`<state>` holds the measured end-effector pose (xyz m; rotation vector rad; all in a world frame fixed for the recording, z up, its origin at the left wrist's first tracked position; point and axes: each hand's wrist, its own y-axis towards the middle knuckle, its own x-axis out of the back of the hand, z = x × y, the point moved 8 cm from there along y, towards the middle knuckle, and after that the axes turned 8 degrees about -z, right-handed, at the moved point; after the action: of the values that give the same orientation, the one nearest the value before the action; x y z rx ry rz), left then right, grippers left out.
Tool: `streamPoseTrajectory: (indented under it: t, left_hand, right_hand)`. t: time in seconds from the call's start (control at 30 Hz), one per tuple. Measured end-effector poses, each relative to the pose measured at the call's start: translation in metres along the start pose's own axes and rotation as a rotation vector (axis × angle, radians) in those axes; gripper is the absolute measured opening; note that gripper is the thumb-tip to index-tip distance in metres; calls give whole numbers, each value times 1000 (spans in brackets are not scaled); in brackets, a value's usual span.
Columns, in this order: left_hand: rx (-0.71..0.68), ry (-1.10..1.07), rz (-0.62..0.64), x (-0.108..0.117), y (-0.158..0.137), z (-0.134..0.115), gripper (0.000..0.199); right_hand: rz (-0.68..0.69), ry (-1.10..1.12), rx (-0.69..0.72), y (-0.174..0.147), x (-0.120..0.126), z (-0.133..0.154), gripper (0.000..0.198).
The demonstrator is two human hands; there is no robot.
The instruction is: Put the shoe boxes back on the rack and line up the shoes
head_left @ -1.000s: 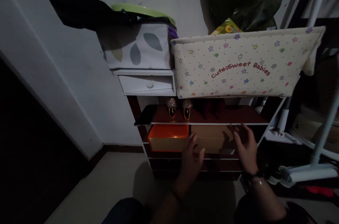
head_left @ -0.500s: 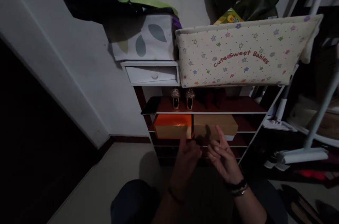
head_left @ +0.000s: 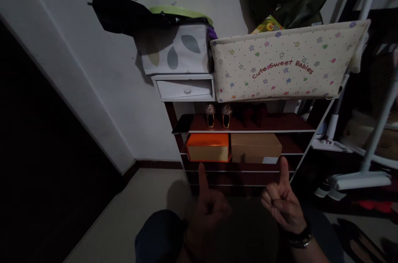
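My left hand and my right hand are raised in front of a shoe rack, each with one finger or thumb pointing up and the other fingers curled. Neither hand holds anything. Both hover apart from the rack, below its middle shelf. On that shelf sit an orange box and a brown cardboard box side by side. A pair of glittery shoes stands on the shelf above.
A star-printed fabric bin and a leaf-printed box sit on top, beside a small white drawer. A phone lies at the shelf's left end. White poles and a stand base are at right. Dark doorway at left.
Both hands drew back from the boxes on the middle shelf, came together, then separated with one digit raised each. The view pulled back a little.
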<state>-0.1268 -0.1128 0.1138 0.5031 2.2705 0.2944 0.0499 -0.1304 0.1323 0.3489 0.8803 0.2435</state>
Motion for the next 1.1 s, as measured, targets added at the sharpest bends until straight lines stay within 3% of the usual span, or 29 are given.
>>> streamPoseTrajectory:
  t: [0.23, 0.43, 0.5, 0.6, 0.67, 0.73, 0.8, 0.87, 1.03, 1.1]
  left_hand:
    - [-96, 31, 52, -7, -3, -12, 104]
    - [-104, 68, 124, 6, 14, -7, 96]
    - [-107, 309, 58, 17, 28, -4, 74]
    - [-206, 924, 15, 24, 50, -3, 13]
    - [-302, 1225, 113, 18, 64, 1, 15]
    - [-406, 1366, 279, 8, 76, 9, 18]
    - [-544, 1487, 418, 4, 84, 14, 18]
    - [-712, 1610, 463, 8, 89, 11, 20]
    - [-1016, 1728, 200, 49, 95, -35, 10]
    - [-1094, 1734, 94, 66, 94, -57, 8]
  right_hand:
    - [33, -27, 6, -1, 1, -3, 87]
    - [-21, -101, 9, 1, 17, -2, 91]
    - [-79, -186, 12, 3, 30, -3, 90]
    - [-266, -572, 34, 8, 61, -2, 62]
    - [-391, -892, 54, 13, 80, 2, 37]
    - [-423, -1094, 106, 22, 88, 8, 30]
    - [-377, -1214, 210, 38, 86, 19, 30]
    - [-304, -1340, 326, 57, 78, 34, 27]
    - [-66, -1646, 616, 115, 42, 74, 18]
    - [38, -1774, 735, 142, 26, 80, 24]
